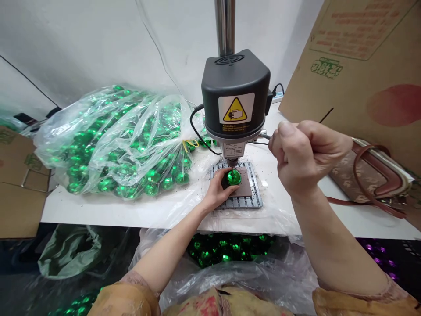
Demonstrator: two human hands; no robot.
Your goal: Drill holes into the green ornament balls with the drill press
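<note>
A shiny green faceted ball (234, 177) sits on a flat brown pad (246, 188) on the slotted metal base (258, 202) of a bench drill press (235, 83). My left hand (217, 189) grips the ball between thumb and fingers, directly below the drill chuck (233, 162). Whether the bit is inside the ball I cannot tell. At the right of the drill head, my right hand (301, 153) is closed in a fist around the end of the press lever (265, 135); the part inside the fist is hidden.
A big clear plastic bag (108, 145) of green balls lies left on the white table (98, 210). More green balls (230, 250) fill plastic below the table edge. At right are a handbag (378, 175) and a cardboard box (355, 79). Dark shavings surround the base.
</note>
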